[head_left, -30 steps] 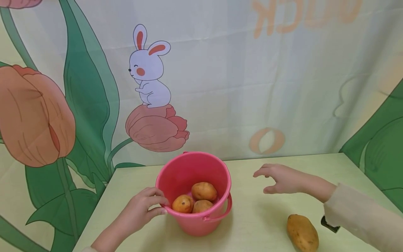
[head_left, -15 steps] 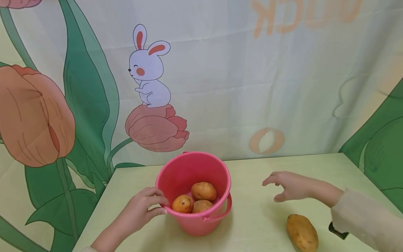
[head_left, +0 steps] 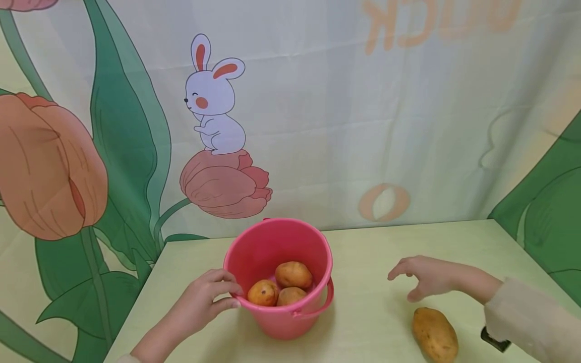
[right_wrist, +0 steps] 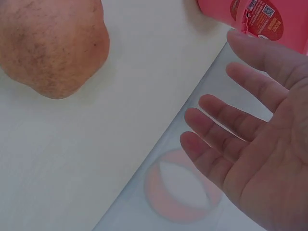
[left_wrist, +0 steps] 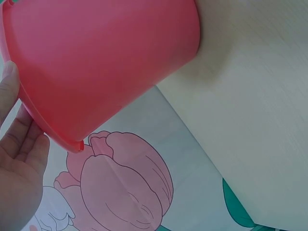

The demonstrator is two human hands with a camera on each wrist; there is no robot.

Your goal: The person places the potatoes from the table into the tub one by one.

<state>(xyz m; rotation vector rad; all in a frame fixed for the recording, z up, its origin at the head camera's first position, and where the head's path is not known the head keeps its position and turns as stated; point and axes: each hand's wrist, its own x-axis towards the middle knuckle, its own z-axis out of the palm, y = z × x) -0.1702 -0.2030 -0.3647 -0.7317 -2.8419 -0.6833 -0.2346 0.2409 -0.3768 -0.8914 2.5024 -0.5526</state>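
Observation:
A pink bucket [head_left: 286, 322] stands on the table with three potatoes [head_left: 294, 275] inside it. My left hand [head_left: 210, 298] pinches the bucket's left rim; in the left wrist view the thumb [left_wrist: 8, 89] lies on the outer wall and the fingers are over the rim. My right hand [head_left: 431, 277] hovers above the table to the right of the bucket, with nothing in it. Its fingers are spread and relaxed in the right wrist view. Just below this hand in the head view, a single potato [head_left: 436, 335] lies on the table.
The pale table [head_left: 363, 297] runs back to a printed cloth [head_left: 317, 126] with a rabbit and tulips. The bucket's handle [head_left: 330, 300] hangs down on its right side. A dark band [head_left: 496, 340] shows under the right sleeve.
My right hand has moved right and toward the near side, coming closer to the loose potato. The left hand and the bucket have stayed in place.

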